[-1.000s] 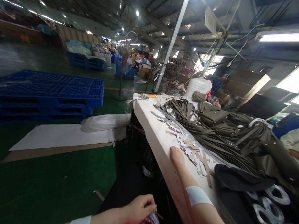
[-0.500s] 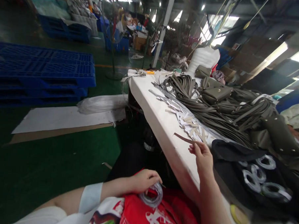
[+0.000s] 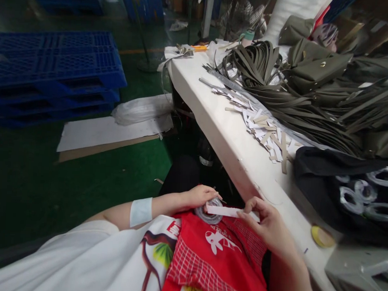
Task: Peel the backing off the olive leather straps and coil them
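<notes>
My left hand (image 3: pixel 199 195) rests in my lap with its fingers curled on a roll of clear tape (image 3: pixel 208 210). My right hand (image 3: pixel 267 224) pinches one end of a short pale strip (image 3: pixel 226 211), which lies across the tape roll above the red apron (image 3: pixel 215 253). Both hands sit just below the edge of the white worktable (image 3: pixel 223 134). On the table lies a scatter of short cut strips (image 3: pixel 265 131), beyond my right hand.
Long olive straps (image 3: pixel 298 107) and olive bags (image 3: pixel 316 69) are heaped over the table's far side. A dark cloth with several tape rolls (image 3: pixel 365 191) lies at right, a small yellow roll (image 3: pixel 320 236) nearer me. Blue pallets (image 3: pixel 52 75) and a cardboard sheet (image 3: pixel 107 135) sit on the green floor at left.
My right hand picked a strip from the table pile and carried it down to my lap, onto the tape roll. My view tilted down; the left hand stayed on the roll.
</notes>
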A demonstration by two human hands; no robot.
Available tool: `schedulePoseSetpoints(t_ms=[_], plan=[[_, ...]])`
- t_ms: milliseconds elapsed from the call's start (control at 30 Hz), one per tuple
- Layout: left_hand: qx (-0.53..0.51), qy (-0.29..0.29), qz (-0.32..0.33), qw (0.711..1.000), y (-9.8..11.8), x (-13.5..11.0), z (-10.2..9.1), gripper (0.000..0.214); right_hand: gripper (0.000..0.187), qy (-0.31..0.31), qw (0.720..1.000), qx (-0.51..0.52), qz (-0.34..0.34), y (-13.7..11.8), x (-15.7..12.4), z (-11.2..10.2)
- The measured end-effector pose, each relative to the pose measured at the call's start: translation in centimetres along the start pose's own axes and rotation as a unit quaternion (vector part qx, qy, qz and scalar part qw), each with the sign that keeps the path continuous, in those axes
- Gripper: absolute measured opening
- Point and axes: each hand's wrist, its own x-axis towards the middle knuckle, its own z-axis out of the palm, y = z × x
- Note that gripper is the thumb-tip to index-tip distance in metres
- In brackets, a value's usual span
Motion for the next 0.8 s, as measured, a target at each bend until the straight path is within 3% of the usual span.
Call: schedulePoseSetpoints(t_ms=[100,200,333,600,800], plan=[[-0.016,-0.01,-0.002,1.0,0.0,-0.1,0.0,0.05,0.015,-0.011,0.996,-0.088,0.01,-0.4,0.1,0.8],[-0.017,-0.014,-0.005,1.0,0.0,-0.1,0.0,0.05,0.005,-0.022,0.986,-0.164,-0.022,-1.0,0.0,1.4],[-0.011,-0.017,-0.005,1.0,0.1,-0.1,0.0,0.049,0.008,-0.052,0.967,-0.239,-0.066,-1.9,-0.4,1.9],[0.006,-0.024,0.005,1.0,0.0,-0.1,-0.1,0.052,0.008,-0.065,0.951,-0.296,-0.062,-2.7,0.8,3.0],[0.035,-0.024,0.003,0.999,0.0,0.1,0.1,0.048,0.008,-0.068,0.944,-0.306,-0.104,-1.0,2.2,5.1]])
